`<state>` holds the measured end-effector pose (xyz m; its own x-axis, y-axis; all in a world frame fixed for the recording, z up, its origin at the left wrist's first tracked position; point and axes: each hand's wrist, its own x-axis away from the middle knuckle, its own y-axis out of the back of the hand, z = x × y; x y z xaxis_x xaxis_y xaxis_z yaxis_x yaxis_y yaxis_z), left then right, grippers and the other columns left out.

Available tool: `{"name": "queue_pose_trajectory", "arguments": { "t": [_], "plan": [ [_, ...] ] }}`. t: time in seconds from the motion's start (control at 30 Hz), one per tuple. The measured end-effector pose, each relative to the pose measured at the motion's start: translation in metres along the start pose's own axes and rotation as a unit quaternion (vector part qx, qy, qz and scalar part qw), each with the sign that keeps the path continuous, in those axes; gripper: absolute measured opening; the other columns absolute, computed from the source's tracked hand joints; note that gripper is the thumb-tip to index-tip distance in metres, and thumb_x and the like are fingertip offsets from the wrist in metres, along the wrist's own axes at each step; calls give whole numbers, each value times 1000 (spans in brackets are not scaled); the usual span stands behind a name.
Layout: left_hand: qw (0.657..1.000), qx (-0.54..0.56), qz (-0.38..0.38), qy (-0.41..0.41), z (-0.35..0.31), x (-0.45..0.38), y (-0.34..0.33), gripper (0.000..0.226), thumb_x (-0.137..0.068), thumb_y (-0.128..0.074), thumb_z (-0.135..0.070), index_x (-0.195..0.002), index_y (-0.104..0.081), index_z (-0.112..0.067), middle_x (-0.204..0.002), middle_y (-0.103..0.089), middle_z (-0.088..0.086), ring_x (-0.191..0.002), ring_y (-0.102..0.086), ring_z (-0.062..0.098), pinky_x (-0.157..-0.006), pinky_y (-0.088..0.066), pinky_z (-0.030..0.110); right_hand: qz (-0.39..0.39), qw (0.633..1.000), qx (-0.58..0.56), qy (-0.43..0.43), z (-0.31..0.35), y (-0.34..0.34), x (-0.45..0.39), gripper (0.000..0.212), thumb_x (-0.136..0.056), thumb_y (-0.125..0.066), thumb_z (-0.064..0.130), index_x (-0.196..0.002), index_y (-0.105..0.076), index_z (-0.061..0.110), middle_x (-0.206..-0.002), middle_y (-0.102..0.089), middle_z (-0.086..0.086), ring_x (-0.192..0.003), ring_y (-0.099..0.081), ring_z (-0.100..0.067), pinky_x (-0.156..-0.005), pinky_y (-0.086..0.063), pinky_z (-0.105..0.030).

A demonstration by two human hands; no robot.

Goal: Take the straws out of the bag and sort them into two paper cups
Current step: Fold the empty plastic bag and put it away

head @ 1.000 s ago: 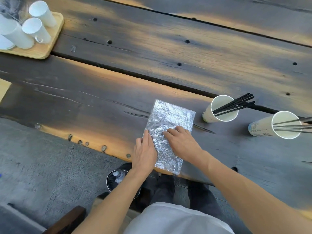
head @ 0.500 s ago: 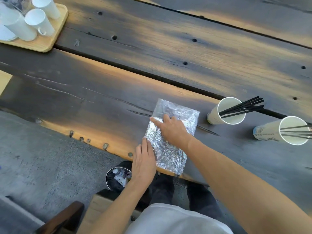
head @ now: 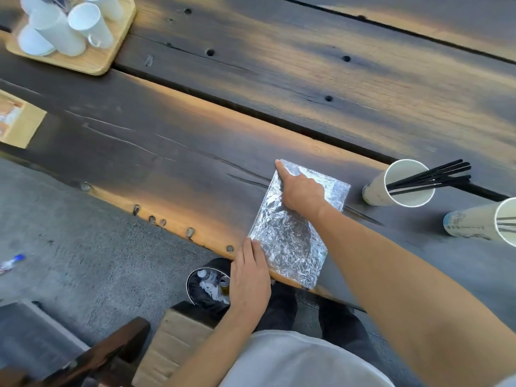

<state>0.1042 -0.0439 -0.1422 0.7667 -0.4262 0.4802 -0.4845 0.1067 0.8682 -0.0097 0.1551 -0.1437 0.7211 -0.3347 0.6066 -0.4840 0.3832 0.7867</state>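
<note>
Straws (head: 430,178) stand in two cups (head: 402,183), off past my right fingers.
My right hand (head: 300,188) lies flat on the bag (head: 287,236); my left hand (head: 250,272), fingers straight, touches its near corner.

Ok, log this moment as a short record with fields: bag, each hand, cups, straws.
bag: silver foil bag, flat on the wooden table, near edge overhanging
left hand: fingers straight, resting at the bag's near left corner
right hand: pressing on the bag's far end, index finger reaching the far left corner
cups: near paper cup and far-right paper cup
straws: black straws in near cup; others in far-right cup
</note>
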Motion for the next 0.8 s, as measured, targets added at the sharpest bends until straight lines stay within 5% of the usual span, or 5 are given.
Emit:
{"name": "queue_pose_trajectory", "arguments": {
  "t": [0.17, 0.37, 0.6, 0.8],
  "plan": [
    [1000, -10, -7, 9, 1, 2, 0, 70, -79, -70, -12, -141, -44, 7, -139, -50, 20, -123, -51, 33, -102, -46, 38, 10, 999, -49, -18, 0, 1, -9, 87, -95, -43, 10, -151, 8, 52, -104, -60, -12, -65, -50, -25, -63, -45, -42],
    [994, 74, -69, 51, -4, -33, 20, 36, -88, -58, -10, -124, -59, -8, -111, -57, 7, -95, -49, 21, -79, -43, 29, -50, 967, -248, -3, -26, 7, 8, 73, -93, -40, 9, -157, -10, 28, -86, -57, -12, -66, -55, -28, -67, -50, -44],
    [953, 279, -81, 87, -10, -101, 61, 32, -97, -53, -7, -129, -53, -9, -124, -56, 10, -112, -45, 24, -92, -45, 39, -99, 895, -412, -141, -86, -34, 61, 46, -88, -37, 13, -131, -49, 18, -108, -66, -20, -81, -63, -33, -70, -52, -38],
    [940, 326, 14, 98, -18, -147, 91, 40, -91, -63, -12, -129, -53, -11, -114, -59, 6, -101, -54, 21, -71, -43, 26, -109, 904, -396, -115, -108, -51, 85, 38, -100, -39, 10, -136, -50, 8, -112, -66, -13, -104, -60, -31, -76, -39, -32]
  ]
}}
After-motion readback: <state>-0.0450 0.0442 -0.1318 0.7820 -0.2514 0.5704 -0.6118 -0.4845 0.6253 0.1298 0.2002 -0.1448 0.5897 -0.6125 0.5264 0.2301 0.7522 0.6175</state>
